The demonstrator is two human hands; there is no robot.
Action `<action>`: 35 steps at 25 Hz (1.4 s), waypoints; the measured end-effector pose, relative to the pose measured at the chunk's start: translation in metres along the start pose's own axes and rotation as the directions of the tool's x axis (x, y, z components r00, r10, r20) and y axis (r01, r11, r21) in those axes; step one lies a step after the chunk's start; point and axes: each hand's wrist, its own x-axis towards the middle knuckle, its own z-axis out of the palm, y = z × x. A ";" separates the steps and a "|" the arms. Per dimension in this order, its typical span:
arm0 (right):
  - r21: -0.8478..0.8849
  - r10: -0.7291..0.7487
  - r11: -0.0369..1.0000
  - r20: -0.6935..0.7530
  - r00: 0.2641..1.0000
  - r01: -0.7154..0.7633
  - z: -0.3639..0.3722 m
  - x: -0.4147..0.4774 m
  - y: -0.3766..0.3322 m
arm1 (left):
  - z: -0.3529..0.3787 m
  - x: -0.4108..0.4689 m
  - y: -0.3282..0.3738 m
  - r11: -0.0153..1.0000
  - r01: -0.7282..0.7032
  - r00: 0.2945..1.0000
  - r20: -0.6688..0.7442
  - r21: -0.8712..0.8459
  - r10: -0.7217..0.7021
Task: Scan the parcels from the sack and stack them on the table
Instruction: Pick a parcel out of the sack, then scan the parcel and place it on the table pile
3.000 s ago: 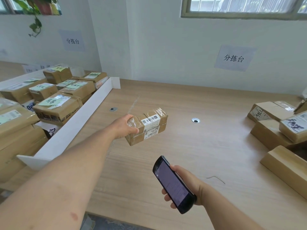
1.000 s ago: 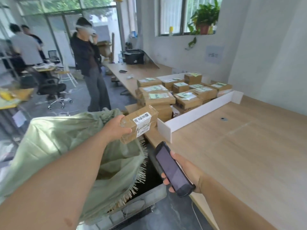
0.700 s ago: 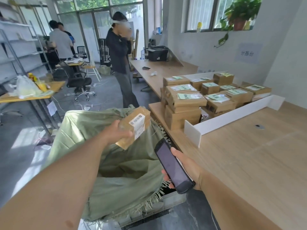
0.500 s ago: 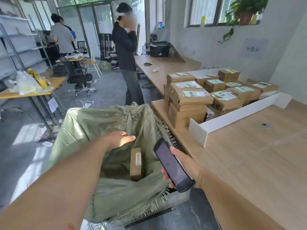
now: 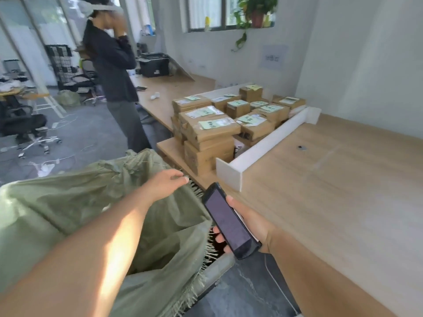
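Observation:
A green woven sack (image 5: 68, 202) stands open at the lower left, its frayed rim beside the wooden table (image 5: 332, 191). My left hand (image 5: 167, 183) hovers over the sack's mouth with fingers extended and holds nothing. My right hand (image 5: 247, 227) grips a black handheld scanner (image 5: 229, 220), screen up, at the table's near edge. Several brown cardboard parcels (image 5: 219, 124) with green and white labels are stacked on the table behind a white divider (image 5: 263, 149). No parcel shows inside the sack; my forearm and the folds of cloth hide its inside.
A person in dark clothes (image 5: 114, 76) stands beyond the sack beside another long desk (image 5: 164, 92) with a black printer (image 5: 154, 65). Office chairs (image 5: 23, 124) and cables are on the floor at left. A wall with a paper sign rises behind the table.
My left hand carried a parcel from the table over to the sack, dropped it in and is now empty. The view has swung slightly right; the scanner stays in my right hand.

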 end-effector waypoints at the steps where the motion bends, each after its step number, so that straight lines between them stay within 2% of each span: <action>1: 0.030 -0.009 0.999 -0.018 1.000 0.010 -0.008 -0.009 0.001 | 0.014 0.010 0.014 0.999 -0.045 0.998 0.039 -0.009 0.045; 5: 0.105 -0.066 0.991 -0.155 0.986 0.083 -0.047 -0.058 0.016 | 0.079 0.031 0.071 0.980 -0.195 0.966 0.169 -0.022 0.196; 10: 0.130 -0.124 0.974 -0.378 0.917 0.186 -0.100 -0.129 0.053 | 0.163 0.014 0.149 0.936 -0.353 0.877 0.348 -0.002 0.331; 15: 0.169 -0.148 0.941 -0.575 0.805 0.294 -0.152 -0.226 0.092 | 0.252 -0.037 0.242 0.867 -0.498 0.745 0.497 -0.029 0.445; 19: 0.200 -0.118 0.909 -0.718 0.686 0.366 -0.195 -0.309 0.130 | 0.333 -0.092 0.315 0.798 -0.597 0.616 0.589 -0.083 0.522; 26: 0.263 -0.049 0.847 -0.827 0.560 0.462 -0.249 -0.434 0.193 | 0.450 -0.198 0.417 0.681 -0.723 0.435 0.691 -0.114 0.578; 35: 0.323 0.035 0.735 -0.896 0.443 0.596 -0.296 -0.509 0.246 | 0.556 -0.269 0.472 0.529 -0.839 0.221 0.810 -0.125 0.543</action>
